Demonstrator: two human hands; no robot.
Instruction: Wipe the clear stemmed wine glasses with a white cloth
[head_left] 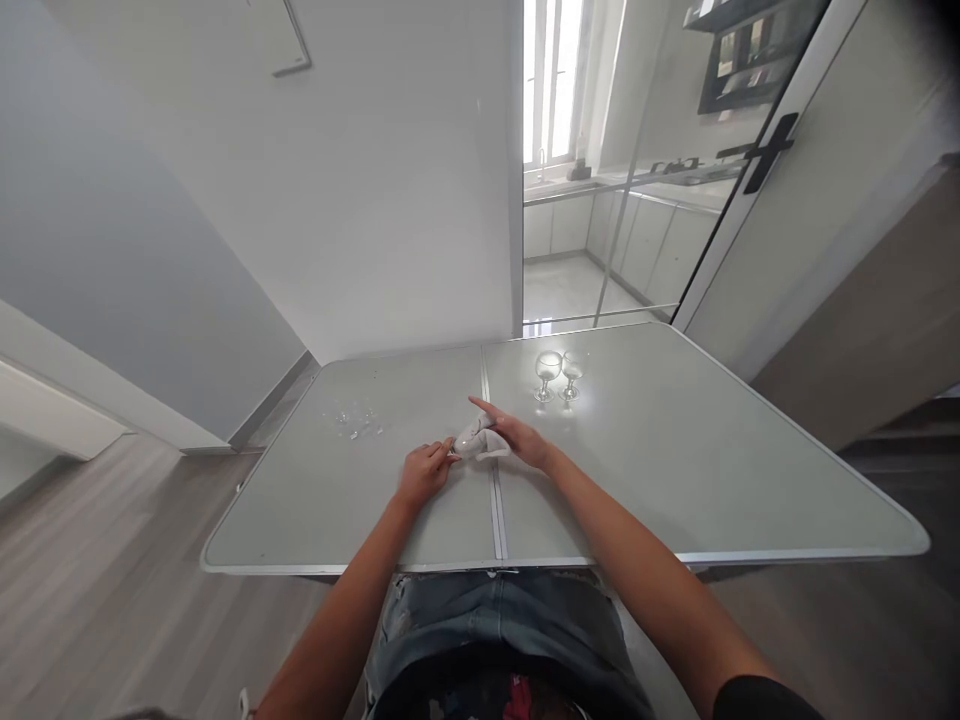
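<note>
Over the table's middle seam, a stemmed glass (466, 443) lies tilted on its side between my hands. My left hand (425, 472) is closed, its fingers pinching the glass at its foot end. My right hand (525, 442) is wrapped about the bowl end with a white cloth (493, 446), one finger stretched out past it. Part of the bowl is hidden by the cloth and fingers. Farther back to the right, two stemmed glasses, a nearer-left one (548, 368) and another (571, 372), stand upright side by side.
Several clear glass pieces, hard to make out, lie on the left of the pale table (675, 450). A white wall (405, 200) borders the table's far side. A glass door with a black handle (769, 153) stands at the right, a kitchen behind it.
</note>
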